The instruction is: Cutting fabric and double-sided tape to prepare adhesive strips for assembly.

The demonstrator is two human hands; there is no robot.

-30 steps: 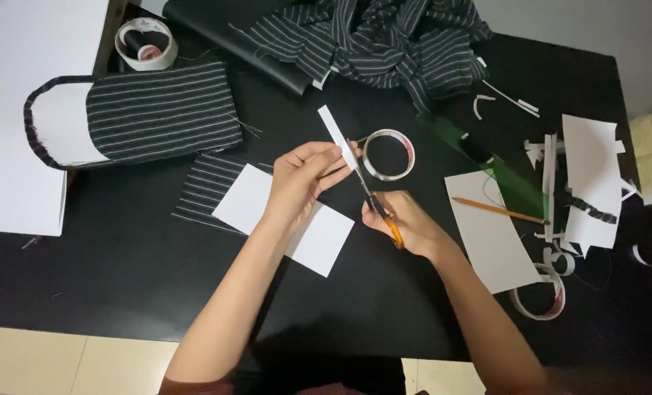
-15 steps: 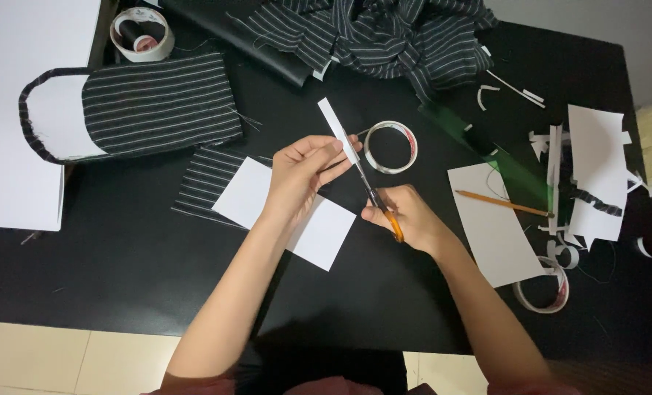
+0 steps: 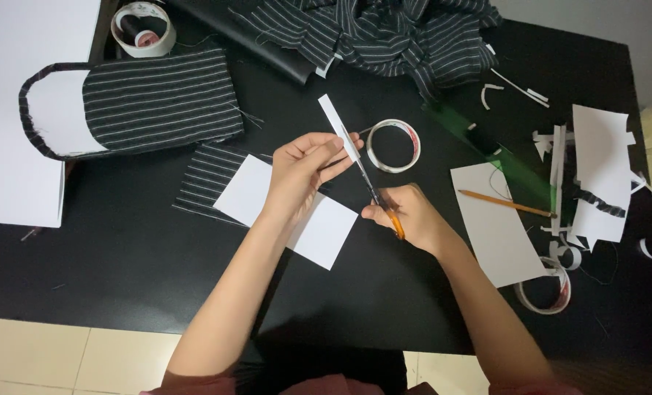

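Left hand (image 3: 304, 164) was pinched on a narrow white paper strip (image 3: 338, 126), holding it up off the black desk (image 3: 121, 278), fingers closed on its lower end. Right hand (image 3: 406, 216) was clamped around orange-handled scissors (image 3: 376, 196), blades running up along the strip's right edge, tips near the left thumb. Versus half a second and a second before: same grips, same pose; both hands and the strip barely moved and the blades sat at much the same spot on the strip, so I'd judge the cut along the strip was mid-stroke, progressing slowly. Under the left wrist lay a white paper sheet (image 3: 319, 230) overlapping a small striped fabric piece (image 3: 209, 175). A tape roll (image 3: 392, 145) sat just beside the scissor blades. Pencil (image 3: 505, 203) lay on another white sheet (image 3: 498, 234) to the right, well apart from the hands.
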